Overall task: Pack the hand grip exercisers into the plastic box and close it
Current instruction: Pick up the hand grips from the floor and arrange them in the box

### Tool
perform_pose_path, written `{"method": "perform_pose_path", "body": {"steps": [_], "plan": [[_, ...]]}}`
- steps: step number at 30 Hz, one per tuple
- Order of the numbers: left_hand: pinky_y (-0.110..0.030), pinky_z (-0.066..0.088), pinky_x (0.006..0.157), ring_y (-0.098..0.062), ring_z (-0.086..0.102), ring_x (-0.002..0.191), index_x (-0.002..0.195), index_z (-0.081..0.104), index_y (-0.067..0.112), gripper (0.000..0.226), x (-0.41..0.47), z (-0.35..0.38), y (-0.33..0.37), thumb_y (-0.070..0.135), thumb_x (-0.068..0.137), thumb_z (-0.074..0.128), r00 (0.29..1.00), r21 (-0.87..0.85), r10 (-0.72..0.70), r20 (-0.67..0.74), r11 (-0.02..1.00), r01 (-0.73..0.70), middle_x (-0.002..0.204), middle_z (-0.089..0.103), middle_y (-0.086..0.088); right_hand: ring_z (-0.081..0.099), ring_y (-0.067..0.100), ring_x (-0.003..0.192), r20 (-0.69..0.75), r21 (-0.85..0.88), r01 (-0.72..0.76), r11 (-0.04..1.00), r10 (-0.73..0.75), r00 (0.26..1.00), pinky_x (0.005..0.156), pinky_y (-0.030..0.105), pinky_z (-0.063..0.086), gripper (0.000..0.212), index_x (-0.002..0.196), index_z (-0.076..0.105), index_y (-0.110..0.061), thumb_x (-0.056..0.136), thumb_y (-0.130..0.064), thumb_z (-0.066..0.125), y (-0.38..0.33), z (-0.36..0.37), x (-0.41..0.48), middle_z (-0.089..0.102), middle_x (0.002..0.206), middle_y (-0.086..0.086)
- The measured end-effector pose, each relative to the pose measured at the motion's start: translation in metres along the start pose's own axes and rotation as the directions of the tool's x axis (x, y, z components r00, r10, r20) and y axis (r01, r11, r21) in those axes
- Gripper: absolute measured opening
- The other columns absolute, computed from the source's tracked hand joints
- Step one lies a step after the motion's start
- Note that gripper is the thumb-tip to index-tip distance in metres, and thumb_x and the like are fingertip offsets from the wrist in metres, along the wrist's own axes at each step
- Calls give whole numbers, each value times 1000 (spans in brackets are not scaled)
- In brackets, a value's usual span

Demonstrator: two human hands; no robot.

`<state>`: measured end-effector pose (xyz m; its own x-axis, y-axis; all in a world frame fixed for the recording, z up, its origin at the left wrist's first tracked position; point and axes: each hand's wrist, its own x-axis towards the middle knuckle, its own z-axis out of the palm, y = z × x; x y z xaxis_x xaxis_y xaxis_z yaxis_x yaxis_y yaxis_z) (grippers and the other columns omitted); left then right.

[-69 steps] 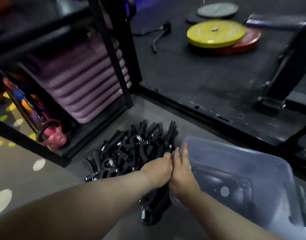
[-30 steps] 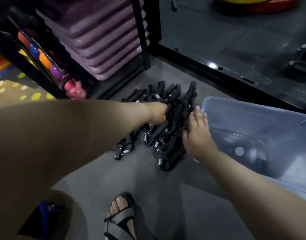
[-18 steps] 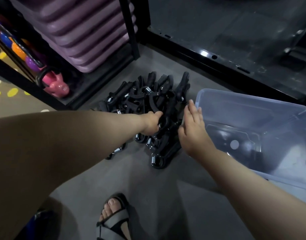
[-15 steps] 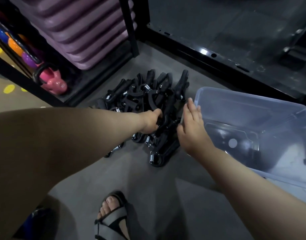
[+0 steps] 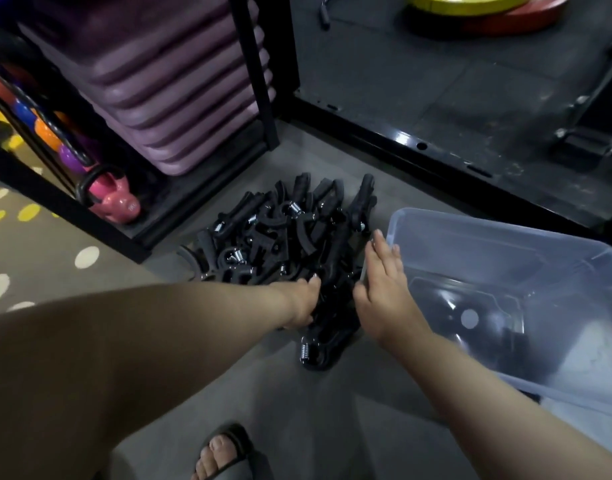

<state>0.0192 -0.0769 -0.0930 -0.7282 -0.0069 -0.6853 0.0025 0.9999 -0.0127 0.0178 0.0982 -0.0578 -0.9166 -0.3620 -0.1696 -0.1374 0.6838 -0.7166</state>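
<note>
1. Well beyond the left hand (image 5: pixel 302 299), one stack of purple step platforms (image 5: pixel 166 98) fills a black rack (image 5: pixel 259 81).
2. One clear plastic box (image 5: pixel 505 230) stands open on the floor (image 5: pixel 332 410) just right of the right hand (image 5: pixel 384 282), with its near corner beside the fingertips.
3. One tangled pile of black hand grip exercisers (image 5: pixel 280 237) lies on the floor between and ahead of both hands, outside the box. They overlap too much to count.
4. Two weight plates (image 5: pixel 470 1), yellow over red, lie far ahead of the right hand.
5. One pink kettlebell (image 5: pixel 115 202) sits in the rack, well left of the left hand.
6. Left hand: the fingers curl down into the pile and grip a black handle.
7. Right hand: the fingers are straight and together, pressed edge-on against the pile's right side, holding nothing.
8. One sandalled foot (image 5: pixel 224 455) shows below both hands.
</note>
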Motion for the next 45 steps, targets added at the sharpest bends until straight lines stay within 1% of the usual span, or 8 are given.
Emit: {"method": "perform_pose_path", "body": {"steps": [10, 15, 17, 20, 27, 34, 40, 45], "plan": [[-32, 41, 81, -27, 65, 106, 115, 42, 18, 33, 9, 16, -6, 32, 89, 57, 1000, 171, -2, -9, 985, 4, 113, 66, -1, -17, 15, 149, -14, 19, -46, 999, 47, 999, 117, 26, -6, 65, 157, 3, -15, 98, -12, 30, -4, 5, -2, -17, 161, -15], [-28, 47, 79, -29, 64, 100, 105, 50, 17, 29, 0, -21, -3, 41, 88, 52, 987, -158, -13, -162, 987, -13, 108, 66, -7, -15, 19, 149, -27, 43, -23, 999, 24, 999, 113, 23, -7, 64, 157, 5, -10, 99, -12, 33, 0, 5, 3, -14, 163, -10], [-29, 47, 85, -29, 62, 99, 109, 59, 11, 32, -3, -41, -1, 37, 92, 49, 972, -448, -113, -204, 894, 10, 105, 64, -10, -15, 20, 149, -32, 38, -10, 999, 12, 999, 113, 23, -7, 64, 156, 6, -9, 99, -12, 34, 1, 5, 3, -14, 163, -9], [-31, 48, 69, -26, 60, 75, 86, 64, 12, 27, -12, -62, 2, 24, 94, 41, 974, -854, -176, -141, 520, -30, 80, 65, -7, -13, 21, 150, -28, 53, 2, 999, 0, 1000, 114, 25, -5, 64, 157, 7, -11, 98, -12, 34, 1, 4, 2, -12, 163, -9], [-40, 51, 73, -18, 58, 60, 87, 58, 16, 33, -44, -90, 21, 32, 104, 35, 972, -991, -195, -132, 51, -124, 71, 62, -1, -11, 25, 150, 60, 70, -16, 997, 12, 998, 121, 37, 1, 67, 157, 8, -17, 98, -13, 39, 3, -7, 5, -12, 163, -10], [-27, 52, 52, -17, 58, 53, 91, 58, 14, 31, -70, -110, 51, 31, 105, 36, 907, -969, -363, -212, -43, -244, 73, 61, -3, 0, 26, 151, 137, 103, -12, 995, -2, 991, 122, 42, 10, 76, 157, 12, -20, 92, -7, 49, 2, -23, 3, 0, 165, 0], [-22, 46, 40, -17, 61, 49, 100, 59, 8, 29, -92, -122, 70, 30, 104, 41, 875, -940, -379, -300, -39, -339, 74, 63, -6, 24, 22, 147, 28, 407, -1, 914, -12, 1000, 118, 47, 27, 73, 154, 16, -36, 93, -28, 56, -2, -20, -12, 32, 157, 1], [-45, 57, 77, -21, 63, 62, 90, 59, 8, 36, -102, -119, 85, 33, 105, 40, 941, -947, -254, -225, -172, -273, 70, 64, -6, 45, 8, 130, -161, 384, 128, 914, -70, 984, 109, 42, 40, 53, 144, 35, -45, 96, -33, 52, -2, -36, -17, 47, 141, -8]]}}
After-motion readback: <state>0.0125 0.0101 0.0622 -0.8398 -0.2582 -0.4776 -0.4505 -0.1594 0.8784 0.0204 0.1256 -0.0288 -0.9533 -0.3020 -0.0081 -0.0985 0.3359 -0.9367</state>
